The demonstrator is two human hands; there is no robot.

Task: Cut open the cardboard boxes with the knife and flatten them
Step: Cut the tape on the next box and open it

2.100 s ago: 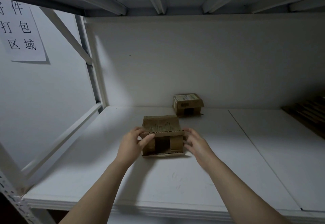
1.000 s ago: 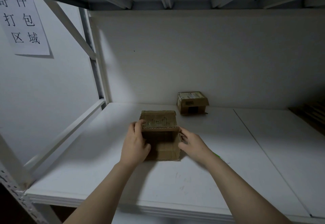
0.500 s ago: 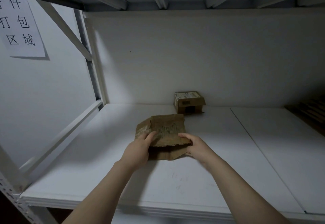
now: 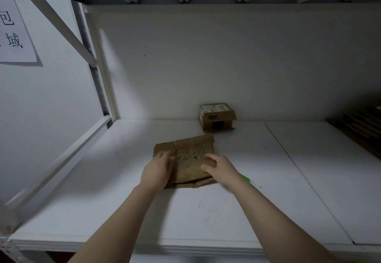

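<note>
Obs: flattened box [image 4: 191, 157] lies near the middle of the white shelf [image 4: 123, 200], collapsed almost flat. Near edge shows two card layers slightly offset; one flap sticks out to the left.

Left hand [image 4: 157, 171]: palm down on the left part of the card, fingers fairly straight, pressing and not gripping. Right hand [image 4: 221, 167]: on the right edge, fingers spread and relaxed on the card, nothing clasped as far as I can see.

Second box [image 4: 216, 117]: further back by the rear wall, apart from the first, standing in box shape, dark gap between its front flaps. Not flattened.

Green object [image 4: 246, 178] on the shelf just beside the right wrist, mostly hidden by the forearm. Possibly the knife; cannot confirm. Dark stack [image 4: 358, 126] at far right looks like flat card, too dim to say.

Risks (judgement):
- Card may spring back once pressure comes off, if the creases are not fully broken
- Offset layers could slide on the smooth shelf under uneven pressing
- If the green object is the knife, the wrist so close could knock it or meet the blade on reaching back for the second box
</note>
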